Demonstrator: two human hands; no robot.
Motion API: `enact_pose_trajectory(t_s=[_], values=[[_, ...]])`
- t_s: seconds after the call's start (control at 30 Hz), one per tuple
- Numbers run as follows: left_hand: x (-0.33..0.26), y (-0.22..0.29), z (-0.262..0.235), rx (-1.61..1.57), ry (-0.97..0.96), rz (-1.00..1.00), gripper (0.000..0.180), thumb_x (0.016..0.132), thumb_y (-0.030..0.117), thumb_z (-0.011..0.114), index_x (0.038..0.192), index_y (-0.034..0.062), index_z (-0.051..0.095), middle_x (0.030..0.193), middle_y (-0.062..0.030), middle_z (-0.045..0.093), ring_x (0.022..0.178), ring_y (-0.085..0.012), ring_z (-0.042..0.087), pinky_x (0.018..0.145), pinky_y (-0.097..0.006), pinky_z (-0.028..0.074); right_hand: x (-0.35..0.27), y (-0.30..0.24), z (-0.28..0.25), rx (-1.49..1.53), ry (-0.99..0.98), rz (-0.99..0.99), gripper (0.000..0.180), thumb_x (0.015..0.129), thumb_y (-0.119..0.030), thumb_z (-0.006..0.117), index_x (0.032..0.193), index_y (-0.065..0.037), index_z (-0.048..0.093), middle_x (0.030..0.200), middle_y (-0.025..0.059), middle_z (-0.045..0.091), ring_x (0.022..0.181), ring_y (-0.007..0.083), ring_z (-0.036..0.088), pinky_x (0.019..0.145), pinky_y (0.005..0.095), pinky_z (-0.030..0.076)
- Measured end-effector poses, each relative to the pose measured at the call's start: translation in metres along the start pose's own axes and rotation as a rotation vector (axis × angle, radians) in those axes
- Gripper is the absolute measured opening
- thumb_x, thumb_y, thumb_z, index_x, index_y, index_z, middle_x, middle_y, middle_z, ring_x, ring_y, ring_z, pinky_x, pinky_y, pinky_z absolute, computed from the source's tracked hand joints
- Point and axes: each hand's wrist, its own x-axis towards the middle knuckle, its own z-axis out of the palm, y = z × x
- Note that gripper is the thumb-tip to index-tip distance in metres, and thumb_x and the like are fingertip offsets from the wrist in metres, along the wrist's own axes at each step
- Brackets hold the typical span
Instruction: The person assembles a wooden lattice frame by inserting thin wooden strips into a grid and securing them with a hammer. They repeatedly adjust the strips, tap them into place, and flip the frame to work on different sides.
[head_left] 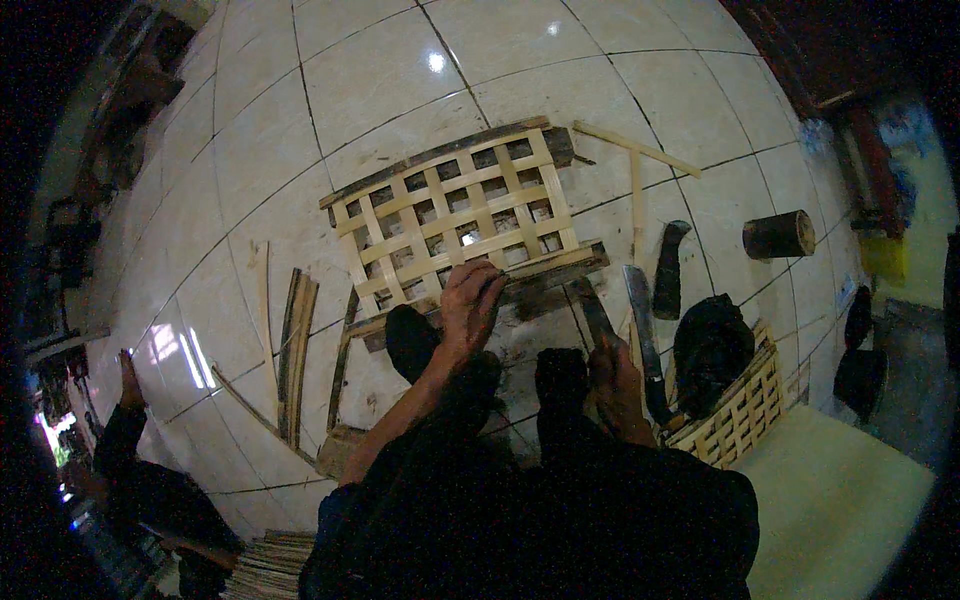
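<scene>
A woven panel of pale bamboo strips (430, 222), with square gaps, lies on the floor in front of me in a dark wooden frame. At its near edge my left hand (472, 300) is closed, its curled fingers pinching the edge strip. My right hand (618, 385) grips a knife (592, 312), whose dark blade points forward toward the frame's near right corner. Its handle is mostly hidden in the fist. Just right of that hand lies a second long blade (640, 312), next to a dark curved sheath (670, 270).
Loose bamboo strips (650, 152) and dark slats (294, 350) lie around on the tiles (380, 60). At right are a short bamboo section (780, 235), a black bag (712, 350) and a finished lattice stack (740, 410). Another person (170, 500) sits at lower left.
</scene>
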Motion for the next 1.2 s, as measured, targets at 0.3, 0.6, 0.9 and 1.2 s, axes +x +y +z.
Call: enact_pose_trajectory(t_s=[0.3,0.6,0.9,1.2], values=[[0.0,-0.01,0.002,0.007,-0.003,0.13,0.016,0.076,0.003,0.071,0.09,0.0041,0.065,0.099,-0.0115,0.063,0.092,-0.0305,0.059,0.078,-0.037,0.049,0.035,-0.03,0.03,-0.228,-0.166,-0.119,0.035,0.101,-0.031,0.038,0.122,-0.004,0.046,0.08,0.0223,0.061,0.075,0.04,0.063,0.063,0.0445,0.048],[-0.002,-0.006,0.002,0.042,0.079,0.181,0.018,0.073,0.0,0.072,0.089,0.0046,0.064,0.098,-0.0102,0.062,0.093,-0.0294,0.058,0.08,-0.035,0.048,0.044,-0.06,0.033,-0.365,-0.082,-0.488,0.031,0.099,-0.027,0.043,0.117,-0.002,0.043,0.074,0.0262,0.06,0.068,0.0465,0.06,0.057,0.0523,0.046],[-0.004,-0.009,0.001,0.076,0.01,0.134,0.016,0.078,0.004,0.07,0.093,0.0023,0.064,0.101,-0.0135,0.061,0.093,-0.0325,0.058,0.079,-0.038,0.048,0.042,-0.059,0.034,-0.401,-0.091,-0.366,0.029,0.099,-0.027,0.045,0.114,-0.003,0.045,0.08,0.0272,0.061,0.071,0.0472,0.06,0.06,0.0549,0.046],[0.004,-0.007,-0.027,-0.07,-0.164,0.03,0.021,0.078,0.0,0.066,0.097,-0.0007,0.058,0.105,-0.015,0.057,0.089,-0.0318,0.059,0.074,-0.036,0.048,0.034,-0.057,0.02,-0.39,-0.107,-0.334,0.027,0.099,-0.026,0.044,0.113,-0.003,0.045,0.086,0.0264,0.062,0.078,0.0483,0.06,0.063,0.0534,0.046]])
